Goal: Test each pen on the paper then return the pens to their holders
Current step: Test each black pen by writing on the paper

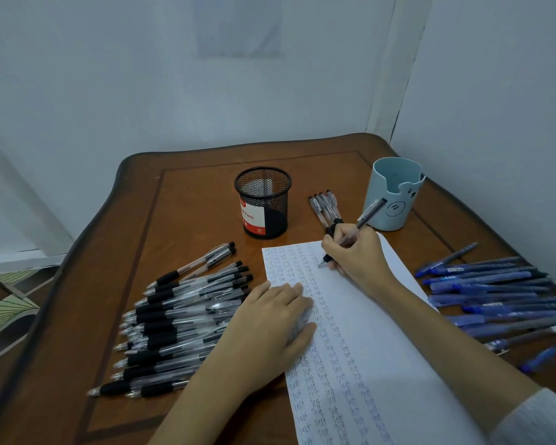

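I am mid-test: my right hand (pixel 357 255) pinches a black pen (pixel 371 211), tip on the paper (pixel 382 332) near its far edge. My left hand (pixel 270 319) lies spread on its left edge. Next, I judge, the pen goes to the mesh holder (pixel 263 202) beyond the paper.

Black pens (pixel 180 322) heaped left, blue pens (pixel 495 300) right, scribbled paper (pixel 382 332) between

Right hand (pixel 357 255) grips pen (pixel 355 231), tip on paper (pixel 382 332); left hand (pixel 270 319) flat on paper.
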{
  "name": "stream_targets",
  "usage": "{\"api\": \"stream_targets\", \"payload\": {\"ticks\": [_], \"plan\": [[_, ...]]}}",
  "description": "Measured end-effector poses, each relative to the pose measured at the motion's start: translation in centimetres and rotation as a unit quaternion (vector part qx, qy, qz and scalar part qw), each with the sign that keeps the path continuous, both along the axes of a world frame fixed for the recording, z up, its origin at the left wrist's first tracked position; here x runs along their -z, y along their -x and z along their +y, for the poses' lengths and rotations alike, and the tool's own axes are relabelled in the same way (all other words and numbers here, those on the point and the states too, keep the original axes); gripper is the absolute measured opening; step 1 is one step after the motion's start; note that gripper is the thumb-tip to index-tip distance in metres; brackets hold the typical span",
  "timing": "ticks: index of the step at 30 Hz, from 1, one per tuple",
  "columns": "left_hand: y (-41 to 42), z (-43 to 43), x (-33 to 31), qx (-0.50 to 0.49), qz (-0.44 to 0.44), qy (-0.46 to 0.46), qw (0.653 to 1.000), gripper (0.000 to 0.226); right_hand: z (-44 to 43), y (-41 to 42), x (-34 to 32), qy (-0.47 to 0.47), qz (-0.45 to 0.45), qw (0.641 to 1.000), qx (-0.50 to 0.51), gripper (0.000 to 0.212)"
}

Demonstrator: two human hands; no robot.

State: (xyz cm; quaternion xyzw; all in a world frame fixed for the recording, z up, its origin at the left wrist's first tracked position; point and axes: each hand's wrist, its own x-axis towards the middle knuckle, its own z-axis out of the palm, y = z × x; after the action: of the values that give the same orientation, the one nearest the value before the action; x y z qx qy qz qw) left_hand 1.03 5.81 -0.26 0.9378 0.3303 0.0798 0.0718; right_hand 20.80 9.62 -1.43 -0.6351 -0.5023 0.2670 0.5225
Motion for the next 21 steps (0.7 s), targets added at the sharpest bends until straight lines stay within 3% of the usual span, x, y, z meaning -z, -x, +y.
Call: {"api": "stream_targets", "payload": {"ticks": [21], "plan": [[0.05,-0.14,0.11,-0.007,0.001,0.001,1.000,0.074,0.00,-0.25,-0.25,-0.001,0.025,1.000,0.003,0.040]]}}
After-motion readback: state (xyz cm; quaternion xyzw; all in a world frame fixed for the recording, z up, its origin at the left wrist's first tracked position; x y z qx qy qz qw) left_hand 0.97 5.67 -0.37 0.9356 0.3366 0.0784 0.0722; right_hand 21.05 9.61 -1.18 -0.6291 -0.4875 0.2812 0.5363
